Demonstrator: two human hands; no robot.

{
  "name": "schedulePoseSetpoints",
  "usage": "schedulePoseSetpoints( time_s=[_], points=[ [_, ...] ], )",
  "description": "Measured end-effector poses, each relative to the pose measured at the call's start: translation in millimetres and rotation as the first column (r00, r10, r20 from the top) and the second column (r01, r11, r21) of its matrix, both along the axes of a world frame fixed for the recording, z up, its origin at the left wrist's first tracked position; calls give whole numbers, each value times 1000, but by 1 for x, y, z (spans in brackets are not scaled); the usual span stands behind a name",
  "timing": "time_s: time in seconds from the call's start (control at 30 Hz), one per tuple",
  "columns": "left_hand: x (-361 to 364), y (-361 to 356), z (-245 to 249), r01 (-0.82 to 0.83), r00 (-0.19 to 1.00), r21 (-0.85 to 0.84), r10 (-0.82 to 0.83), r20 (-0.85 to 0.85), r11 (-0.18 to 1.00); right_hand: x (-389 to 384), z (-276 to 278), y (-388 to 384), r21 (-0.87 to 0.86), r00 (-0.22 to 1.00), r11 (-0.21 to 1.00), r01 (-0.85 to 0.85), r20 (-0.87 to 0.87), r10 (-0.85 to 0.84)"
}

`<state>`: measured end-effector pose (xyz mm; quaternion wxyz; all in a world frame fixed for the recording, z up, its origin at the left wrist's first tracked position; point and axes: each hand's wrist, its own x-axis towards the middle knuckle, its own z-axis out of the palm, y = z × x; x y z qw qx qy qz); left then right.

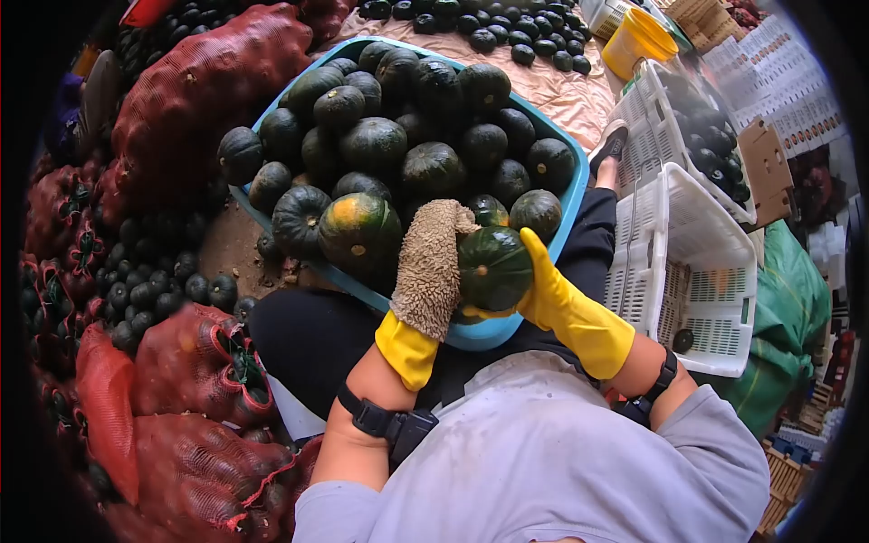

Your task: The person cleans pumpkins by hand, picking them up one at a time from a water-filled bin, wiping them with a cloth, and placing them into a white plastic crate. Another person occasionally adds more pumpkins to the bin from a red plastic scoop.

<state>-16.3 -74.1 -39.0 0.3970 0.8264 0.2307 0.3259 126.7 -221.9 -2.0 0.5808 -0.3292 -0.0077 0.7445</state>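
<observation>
My right hand, in a yellow rubber glove, grips a dark green squash with the thumb upright along its right side. A fuzzy brown towel covers my left hand, and only the yellow glove cuff shows below it. The towel's far end bends over the squash's upper left, and my fingers under it are hidden. Just beyond my hands, a blue tub is heaped with more dark green squashes. One at its near side has an orange patch.
Red mesh sacks and loose squashes crowd the left. White plastic crates stand on the right, beside a green sack. At the back are a yellow bucket and squashes on a pale sheet.
</observation>
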Motion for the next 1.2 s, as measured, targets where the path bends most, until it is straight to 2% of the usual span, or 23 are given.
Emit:
schedulePoseSetpoints(
  time_s=[0.07,0.13,0.17,0.2,0.23,0.27,0.3,0.33,0.37,0.47,0.57,0.67,0.73,0.8,0.9,0.93,0.97,1.0,1.03,1.07,1.13,1.17,1.2],
  points=[
    [2,-8,-1,-66,997,-27,65,-30,997,13,-9,-4,192,956,975,-110,-248,157],
    [-2,-13,1,-129,992,68,130,-6,989,23,-13,-4,295,941,947,-124,-268,207],
    [-4,-10,3,-104,991,3,103,87,995,25,-10,-10,222,986,973,-70,-135,102],
    [-5,-6,6,-70,980,-57,79,183,996,28,-9,-10,164,983,984,-76,181,46],
    [-7,-3,9,-28,959,-110,58,278,994,31,-8,-10,61,875,995,-82,482,42],
    [-10,1,25,145,950,-425,-6,313,894,32,6,-3,-65,448,966,-249,877,174],
    [-9,3,34,239,931,-603,-4,365,761,29,19,3,-265,-140,914,-309,963,232],
    [-7,5,42,308,913,-749,38,406,587,21,3,3,-242,-444,903,-356,894,64],
    [-2,4,43,316,892,-807,134,432,499,2,3,8,-412,-663,876,-253,733,153],
    [12,3,44,366,792,-905,438,425,217,-9,-20,26,-621,-677,748,-235,656,333],
    [12,2,44,322,775,-924,502,383,208,-18,-24,39,-676,-708,699,-232,610,356],
    [10,-2,42,256,818,-901,418,394,349,-6,-5,42,-721,-680,621,-308,623,386],
    [8,-2,41,135,887,-791,283,365,597,13,-11,42,-643,-476,643,-417,757,448],
    [-1,-2,41,-20,954,-516,171,246,856,27,-11,42,-581,-278,637,-507,809,518],
    [-12,-2,45,-127,983,-118,140,117,985,59,0,41,-396,153,703,-591,800,580],
    [-15,-3,48,-126,985,-68,132,109,990,109,-20,53,-134,-55,628,-766,988,144],
    [-15,-3,51,-128,986,-22,129,107,992,126,-8,63,-40,158,713,-700,965,210],
    [-16,-3,54,-130,986,24,127,105,991,141,15,83,126,564,861,-493,799,206],
    [-15,-4,56,-121,987,-9,122,102,993,152,43,106,329,877,921,-210,480,29],
    [-15,-6,56,-115,988,-43,119,96,992,160,66,126,467,954,882,61,232,-189],
    [-14,-5,56,-124,987,-71,131,95,990,159,79,149,606,766,775,180,408,-497],
    [-14,-5,56,-127,987,-67,132,92,990,141,75,158,657,590,752,-53,629,-507],
    [-13,-5,56,-123,988,-63,128,88,990,125,73,135,244,224,914,-325,958,-177]
  ],
)
